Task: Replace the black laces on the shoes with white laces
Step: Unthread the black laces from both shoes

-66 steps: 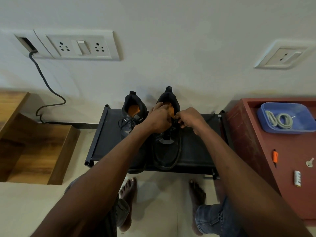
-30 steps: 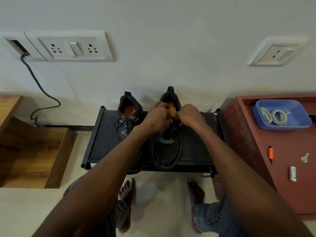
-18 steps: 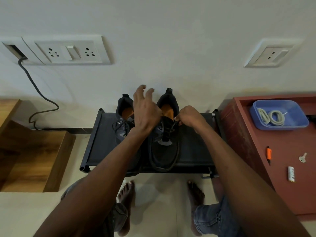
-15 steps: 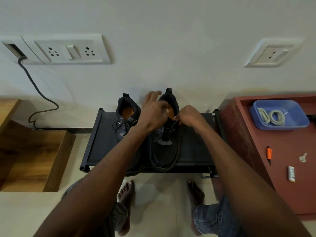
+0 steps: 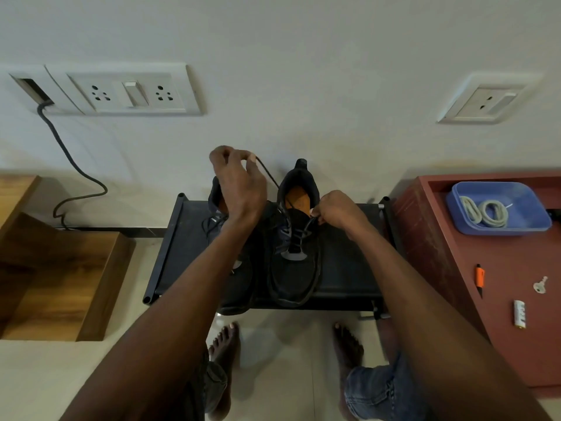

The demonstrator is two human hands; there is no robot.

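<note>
Two black mesh shoes stand on a low black fabric rack [image 5: 343, 268], the right-hand shoe [image 5: 293, 268] in work, the left-hand shoe [image 5: 217, 217] apparently untouched, its laces in place. The left hand [image 5: 239, 183] pinches one end of the black lace [image 5: 268, 174], drawn up taut; the right hand [image 5: 337, 209] pinches the lace at the upper eyelets. Lower rows remain threaded. The coiled white laces [image 5: 485, 211] wait in a blue plastic tray [image 5: 529, 208] on the red cabinet, so unlacing seems barely begun.

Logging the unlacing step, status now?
Left hand pinches black lace, raised. Right hand pinches lace at right shoe. White laces untouched in tray. Nothing blocking.
</note>
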